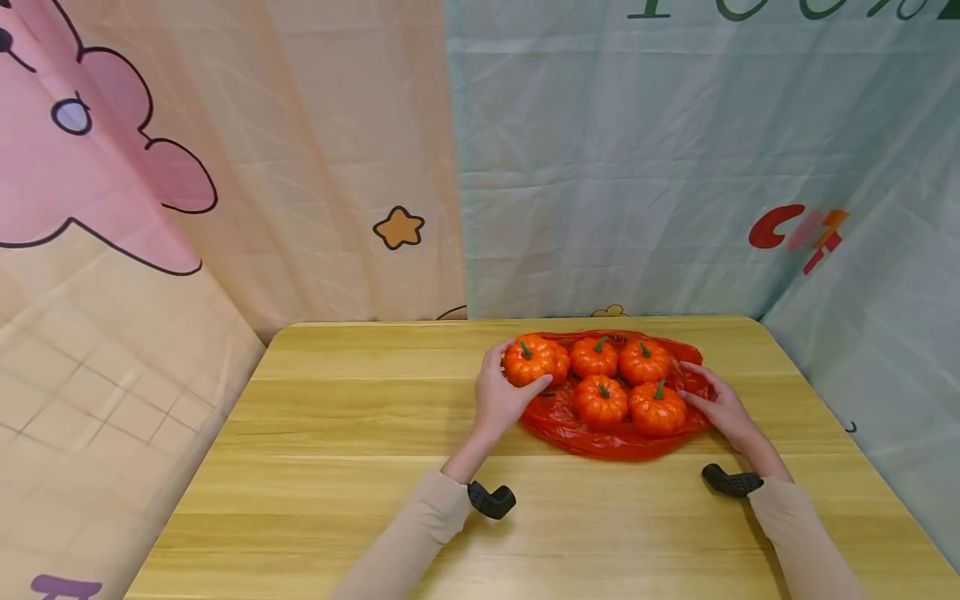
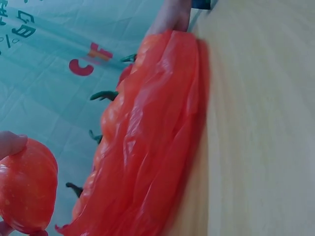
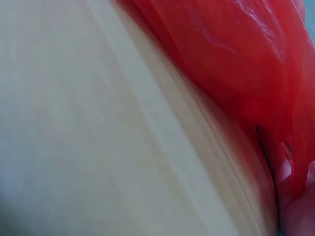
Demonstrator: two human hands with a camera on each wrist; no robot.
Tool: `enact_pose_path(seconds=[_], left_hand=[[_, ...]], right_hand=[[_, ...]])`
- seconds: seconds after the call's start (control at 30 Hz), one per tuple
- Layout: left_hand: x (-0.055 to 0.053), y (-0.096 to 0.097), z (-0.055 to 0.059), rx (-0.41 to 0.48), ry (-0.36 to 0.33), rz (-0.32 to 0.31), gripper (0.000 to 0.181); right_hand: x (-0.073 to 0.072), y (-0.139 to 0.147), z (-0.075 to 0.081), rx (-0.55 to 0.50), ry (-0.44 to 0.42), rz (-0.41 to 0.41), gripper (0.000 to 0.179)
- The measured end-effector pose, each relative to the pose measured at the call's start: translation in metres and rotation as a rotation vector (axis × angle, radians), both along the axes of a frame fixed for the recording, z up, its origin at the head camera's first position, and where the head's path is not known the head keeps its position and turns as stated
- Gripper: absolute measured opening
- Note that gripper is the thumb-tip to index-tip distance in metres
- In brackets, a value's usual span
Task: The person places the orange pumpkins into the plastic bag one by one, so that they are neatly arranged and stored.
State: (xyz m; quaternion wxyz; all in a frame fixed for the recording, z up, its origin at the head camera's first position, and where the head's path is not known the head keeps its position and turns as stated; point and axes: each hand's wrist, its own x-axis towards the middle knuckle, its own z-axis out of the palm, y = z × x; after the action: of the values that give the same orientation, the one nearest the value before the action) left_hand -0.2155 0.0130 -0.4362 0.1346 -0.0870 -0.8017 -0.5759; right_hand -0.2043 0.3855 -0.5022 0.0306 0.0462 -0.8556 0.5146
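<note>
My left hand (image 1: 501, 398) grips a small orange pumpkin (image 1: 529, 360) with a green stem, thumb on the near side and fingers on the far side. In the left wrist view this pumpkin (image 2: 29, 189) is held apart from the bag's wall. Several more small pumpkins (image 1: 602, 400) sit in a red plastic bag (image 1: 581, 437), spread open on the table. At the bag's right edge, my right hand (image 1: 723, 408) holds the thin plastic between thumb and fingers. A strip of the red bag (image 3: 300, 167) crosses that hand in the right wrist view.
The wooden table (image 1: 360, 417) carries the bag on its right half, near the back edge. Printed fabric curtains (image 1: 600, 167) hang behind it and at both sides. A black wrist strap piece (image 1: 491, 500) juts from each sleeve.
</note>
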Motion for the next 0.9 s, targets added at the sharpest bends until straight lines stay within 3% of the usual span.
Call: enact_pose_path(seconds=[0.2,0.47,0.9], left_hand=[[0.005,0.012,-0.004,-0.071,0.021,-0.051,0.07],[0.007,0.02,-0.014,-0.175,0.051,-0.08,0.073],[0.011,0.019,-0.022,-0.239,0.03,-0.114,0.072]], right_hand=[[0.0,0.0,0.001,0.009,-0.033,-0.009,0.062],[-0.001,-0.001,0.0,-0.001,-0.017,-0.007,0.061],[-0.001,0.0,-0.003,-0.083,0.029,0.028,0.056]])
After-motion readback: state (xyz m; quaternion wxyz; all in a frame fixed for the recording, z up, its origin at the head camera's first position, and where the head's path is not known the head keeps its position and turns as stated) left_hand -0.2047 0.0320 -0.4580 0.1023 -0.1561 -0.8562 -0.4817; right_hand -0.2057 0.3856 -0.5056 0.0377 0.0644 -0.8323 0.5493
